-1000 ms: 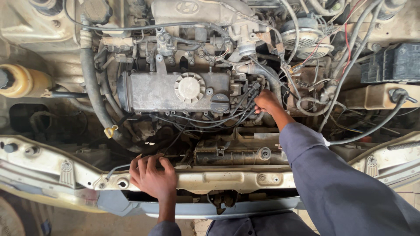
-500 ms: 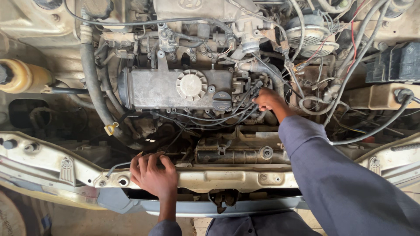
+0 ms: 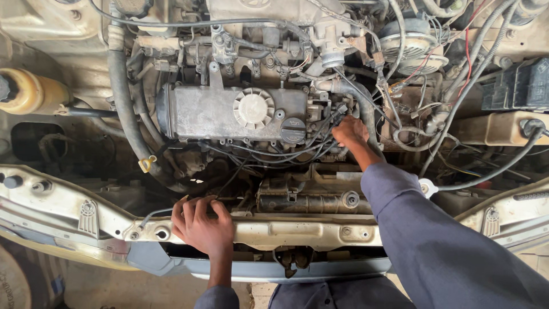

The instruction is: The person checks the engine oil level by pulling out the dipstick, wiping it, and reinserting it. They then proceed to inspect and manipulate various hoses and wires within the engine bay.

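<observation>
Little has shifted since the earlier frame: the right hand [image 3: 350, 131] remains curled among the black wires [image 3: 286, 153] at the end of the engine cover [image 3: 217, 111], grip contents not discernible. Left hand [image 3: 203, 225] stays spread flat, fingers wide, on the front crossmember [image 3: 297, 233], holding nothing. Hoses [image 3: 123, 103] and loose cables [image 3: 474, 74] crowd access beside the oil filler cap [image 3: 293, 130].

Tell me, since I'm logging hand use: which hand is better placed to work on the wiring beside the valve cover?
Right. The right hand is already in the wiring beside the valve cover. The left hand rests flat on the front crossmember, apart from the wiring, apparently bracing.
</observation>
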### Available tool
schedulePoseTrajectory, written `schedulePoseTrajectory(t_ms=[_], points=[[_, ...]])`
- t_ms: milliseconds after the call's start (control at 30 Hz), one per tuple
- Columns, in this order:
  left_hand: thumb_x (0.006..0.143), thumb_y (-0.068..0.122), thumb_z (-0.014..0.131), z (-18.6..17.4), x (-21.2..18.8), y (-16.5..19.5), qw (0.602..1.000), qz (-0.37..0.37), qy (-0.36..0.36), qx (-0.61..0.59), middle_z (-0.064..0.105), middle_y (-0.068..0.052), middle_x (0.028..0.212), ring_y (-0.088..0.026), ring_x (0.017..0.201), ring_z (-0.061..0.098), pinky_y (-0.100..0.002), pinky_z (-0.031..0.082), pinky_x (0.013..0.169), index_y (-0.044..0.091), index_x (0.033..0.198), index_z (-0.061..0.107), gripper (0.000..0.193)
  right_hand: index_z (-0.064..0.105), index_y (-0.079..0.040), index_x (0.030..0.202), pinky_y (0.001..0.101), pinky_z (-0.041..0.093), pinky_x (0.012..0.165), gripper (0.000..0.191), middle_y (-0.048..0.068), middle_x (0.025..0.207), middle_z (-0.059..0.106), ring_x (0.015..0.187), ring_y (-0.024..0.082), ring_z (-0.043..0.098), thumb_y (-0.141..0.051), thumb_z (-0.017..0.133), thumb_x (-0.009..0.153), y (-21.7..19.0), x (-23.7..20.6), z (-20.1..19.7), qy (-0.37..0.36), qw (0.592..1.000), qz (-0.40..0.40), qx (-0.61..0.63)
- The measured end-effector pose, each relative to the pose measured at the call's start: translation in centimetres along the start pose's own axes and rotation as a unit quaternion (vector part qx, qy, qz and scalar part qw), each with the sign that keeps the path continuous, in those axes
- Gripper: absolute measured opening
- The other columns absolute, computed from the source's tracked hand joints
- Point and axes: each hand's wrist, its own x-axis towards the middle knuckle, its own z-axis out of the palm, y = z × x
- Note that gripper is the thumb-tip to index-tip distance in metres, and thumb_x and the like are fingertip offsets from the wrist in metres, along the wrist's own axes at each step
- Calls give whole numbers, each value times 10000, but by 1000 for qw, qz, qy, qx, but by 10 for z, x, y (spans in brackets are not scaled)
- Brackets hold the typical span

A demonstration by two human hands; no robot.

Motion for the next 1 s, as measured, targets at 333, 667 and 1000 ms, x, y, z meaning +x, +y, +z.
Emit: schedulePoseTrajectory(t_ms=[333, 667, 1000], points=[[873, 210, 662, -1, -1, 1, 1000, -8, -9, 6, 692, 7, 1104, -293, 1334, 513, -476, 328, 1085, 158, 871, 779, 128, 729, -7, 928, 378, 641, 769, 398, 126, 786, 768, 783, 224, 771, -403, 768, 906, 5, -6, 6, 21, 998, -51, 2], [857, 201, 665, 1, 0, 0, 1000, 0, 5, 5, 691, -8, 1106, -297, 1330, 529, -474, 335, 1100, 158, 883, 777, 123, 751, 11, 1035, 468, 604, 866, 565, 234, 1121, 730, 1039, 387, 726, -521, 795, 851, 9, -9, 12, 44, 985, -135, -98], [873, 199, 665, 3, -1, -4, 1000, 1, 8, 12, 697, -1, 1103, -289, 1325, 535, -469, 341, 1086, 160, 875, 774, 116, 735, -55, 1163, 510, 611, 889, 596, 164, 1218, 733, 1121, 339, 728, -581, 729, 884, -4, -8, 4, -26, 992, -55, -115]])
